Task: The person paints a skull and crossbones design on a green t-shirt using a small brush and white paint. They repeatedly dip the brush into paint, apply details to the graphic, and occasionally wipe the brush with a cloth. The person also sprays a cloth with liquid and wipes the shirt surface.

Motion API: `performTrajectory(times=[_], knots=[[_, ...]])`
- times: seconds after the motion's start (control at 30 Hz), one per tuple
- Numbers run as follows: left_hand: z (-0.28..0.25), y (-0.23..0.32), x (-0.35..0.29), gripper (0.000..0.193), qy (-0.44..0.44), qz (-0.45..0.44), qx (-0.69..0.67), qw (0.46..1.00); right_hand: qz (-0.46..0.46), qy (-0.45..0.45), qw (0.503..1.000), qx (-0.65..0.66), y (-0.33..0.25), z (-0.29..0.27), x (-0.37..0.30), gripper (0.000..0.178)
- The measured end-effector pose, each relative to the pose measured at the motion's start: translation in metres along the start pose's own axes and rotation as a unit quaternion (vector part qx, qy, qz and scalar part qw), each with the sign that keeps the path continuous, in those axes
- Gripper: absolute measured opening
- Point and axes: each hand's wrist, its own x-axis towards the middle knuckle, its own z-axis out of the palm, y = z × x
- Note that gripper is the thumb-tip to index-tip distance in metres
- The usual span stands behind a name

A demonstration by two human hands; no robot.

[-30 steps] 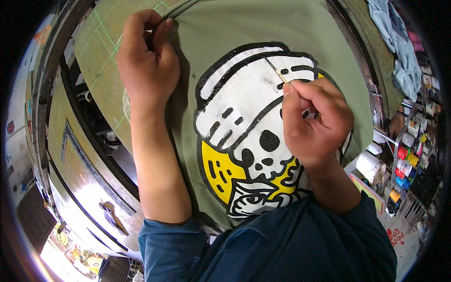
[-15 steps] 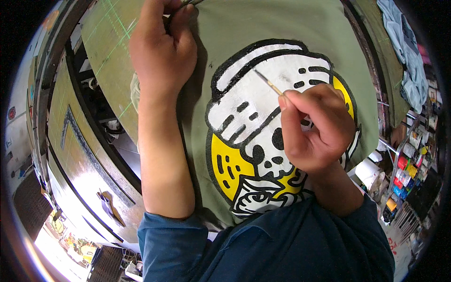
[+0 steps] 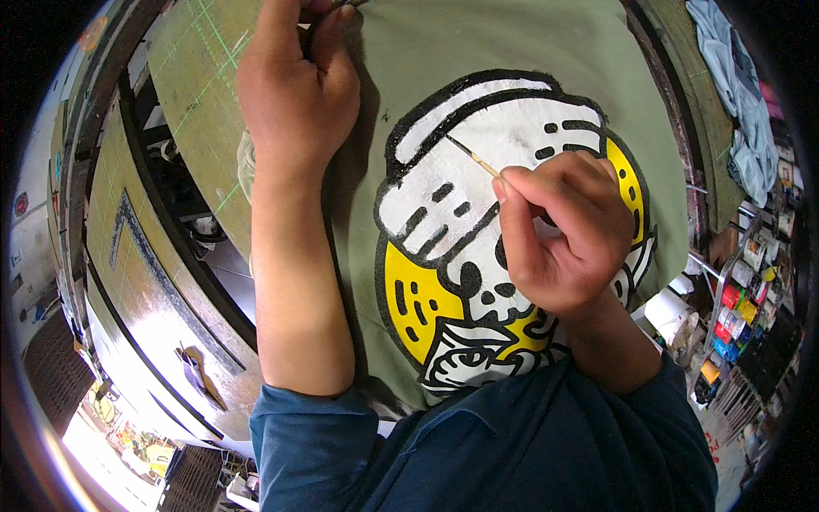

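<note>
An olive-green cloth point(image 3: 529, 34) lies spread before me, bearing a painted skull picture point(image 3: 512, 119) in white, black and yellow with a tall white hat. My right hand point(image 3: 576, 230) pinches a thin paintbrush point(image 3: 478, 160) between thumb and fingers. The dark brush tip meets the lower edge of the black curved band across the hat, left of its middle. At the upper edge of view, my left hand point(image 3: 299, 107) is closed beside a fold of the cloth. Its fingertips are partly cut off, so what they pinch cannot be made out.
Green-lined boards point(image 3: 188, 77) and a metal-edged panel point(image 3: 162, 299) extend on the left. At right, a pale blue cloth point(image 3: 742, 111) hangs over a board. Below it stand a white tub point(image 3: 670, 314) and a rack point(image 3: 725, 282) with several coloured paint containers point(image 3: 732, 296).
My right hand has shifted slightly left, carrying the brush tip down-left along the black band. My left hand has hardly moved.
</note>
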Motion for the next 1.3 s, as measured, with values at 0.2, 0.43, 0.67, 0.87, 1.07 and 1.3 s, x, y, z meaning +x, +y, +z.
performTrajectory(times=[0.2, 0.43, 0.67, 0.87, 1.07, 1.3], knots=[[0.001, -0.003, -0.001, 0.011, -0.004, -0.004, -0.040, 0.999, 0.015, 0.000, 1.000, -0.005, 0.001, 0.000, -0.001, 0.018], [0.001, -0.001, 0.000, 0.012, -0.003, -0.017, -0.026, 1.000, 0.018, 0.019, 1.000, -0.015, 0.002, 0.001, -0.002, 0.018], [0.000, -0.002, 0.000, 0.012, -0.003, -0.017, -0.030, 0.999, 0.025, 0.042, 0.999, -0.001, 0.000, 0.001, -0.003, 0.017], [0.003, -0.005, 0.000, 0.013, 0.005, -0.024, -0.060, 0.998, 0.044, 0.052, 0.998, 0.003, 0.008, 0.005, -0.006, 0.008], [0.002, 0.017, 0.000, 0.007, -0.003, -0.049, -0.045, 0.998, 0.092, 0.016, 0.996, -0.009, 0.008, 0.004, -0.006, 0.005], [0.003, 0.004, 0.001, 0.014, -0.005, -0.028, -0.006, 1.000, 0.135, 0.050, 0.982, 0.126, 0.006, -0.001, -0.007, 0.007]])
